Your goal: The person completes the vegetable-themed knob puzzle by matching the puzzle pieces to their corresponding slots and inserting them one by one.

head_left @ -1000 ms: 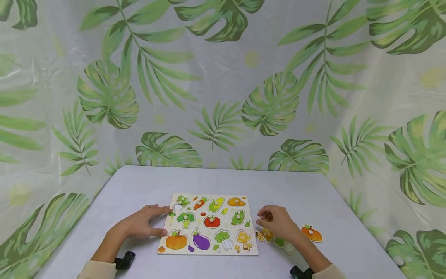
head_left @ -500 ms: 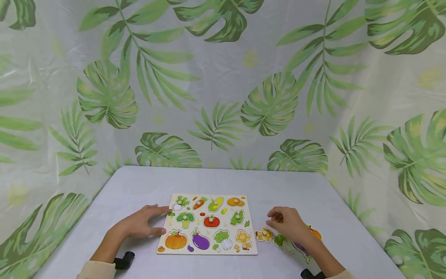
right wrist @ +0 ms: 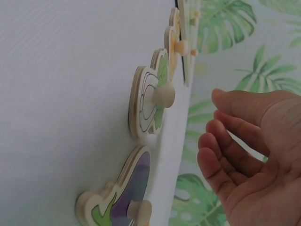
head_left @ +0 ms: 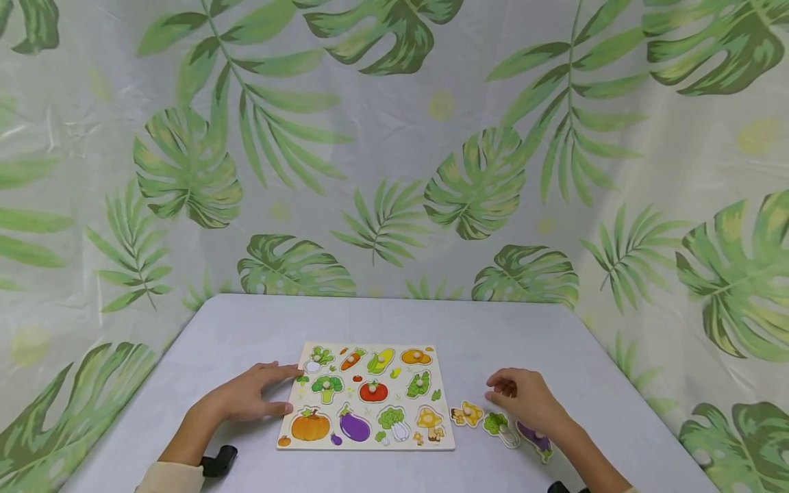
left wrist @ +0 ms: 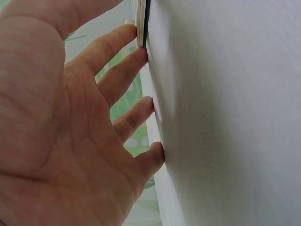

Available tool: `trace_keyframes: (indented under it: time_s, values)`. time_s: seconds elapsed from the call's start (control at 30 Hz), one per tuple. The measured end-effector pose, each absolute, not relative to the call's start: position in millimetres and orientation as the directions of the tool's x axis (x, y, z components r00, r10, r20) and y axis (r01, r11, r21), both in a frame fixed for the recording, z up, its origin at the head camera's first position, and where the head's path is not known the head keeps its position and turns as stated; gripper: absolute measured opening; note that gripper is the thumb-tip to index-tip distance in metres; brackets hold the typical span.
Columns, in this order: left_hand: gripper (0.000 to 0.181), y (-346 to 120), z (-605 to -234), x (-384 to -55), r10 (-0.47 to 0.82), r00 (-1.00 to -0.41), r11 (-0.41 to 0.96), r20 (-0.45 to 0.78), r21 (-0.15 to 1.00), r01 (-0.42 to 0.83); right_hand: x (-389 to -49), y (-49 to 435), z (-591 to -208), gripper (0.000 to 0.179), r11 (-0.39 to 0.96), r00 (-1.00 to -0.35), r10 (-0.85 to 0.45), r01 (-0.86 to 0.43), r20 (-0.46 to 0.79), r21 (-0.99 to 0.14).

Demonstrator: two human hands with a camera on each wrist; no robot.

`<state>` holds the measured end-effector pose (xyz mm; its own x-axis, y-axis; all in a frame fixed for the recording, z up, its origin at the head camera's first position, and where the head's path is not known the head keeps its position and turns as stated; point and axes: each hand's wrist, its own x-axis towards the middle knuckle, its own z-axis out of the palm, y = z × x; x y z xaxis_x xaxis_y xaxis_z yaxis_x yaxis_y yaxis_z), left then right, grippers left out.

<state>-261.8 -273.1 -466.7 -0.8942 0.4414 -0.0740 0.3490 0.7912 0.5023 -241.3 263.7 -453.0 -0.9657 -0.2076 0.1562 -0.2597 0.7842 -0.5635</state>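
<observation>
My left hand [head_left: 253,393] rests at the left edge of a wooden vegetable puzzle board [head_left: 401,366], fingers spread, fingertips touching the board's side and the tabletop in the left wrist view. My right hand [head_left: 524,397] hovers right of the board, fingers loosely bent, nothing between them. Below it lie a mushroom piece [head_left: 471,414], a bok choy piece [head_left: 503,430] and an eggplant piece [head_left: 535,438]. Wooden knobs stand up from the bok choy piece [right wrist: 149,101] and the eggplant piece [right wrist: 134,188] in the right wrist view.
Knobbed pieces such as the tomato [head_left: 374,392], broccoli [head_left: 327,388] and corn [head_left: 381,360] sit in the board. Its front row shows pictures without knobs, among them a pumpkin [head_left: 311,426]. A white cloth covers the table [head_left: 382,318]; a leaf-patterned curtain [head_left: 382,150] hangs behind.
My right hand has moved to the right, uncovering the mushroom, bok choy and eggplant pieces. A loose pumpkin piece seen earlier is now hidden behind the hand and forearm. My left hand stays put.
</observation>
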Motion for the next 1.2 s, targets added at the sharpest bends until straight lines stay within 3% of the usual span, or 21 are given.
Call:
trace_keyframes:
  time_s: [0.47, 1.2]
  values:
    - [0.072, -274, -465, -264, 0.447, -0.892, 0.793, -0.072, 0.492, 0.358, -234, 276, -458, 0.018, 0.769, -0.952, -0.25, -0.306, 0.177, -0.561]
    - [0.073, -273, -467, -265, 0.446, -0.891, 0.797, -0.083, 0.49, 0.353, -222, 310, -461, 0.016, 0.821, -0.98, -0.128, -0.189, 0.15, -0.539]
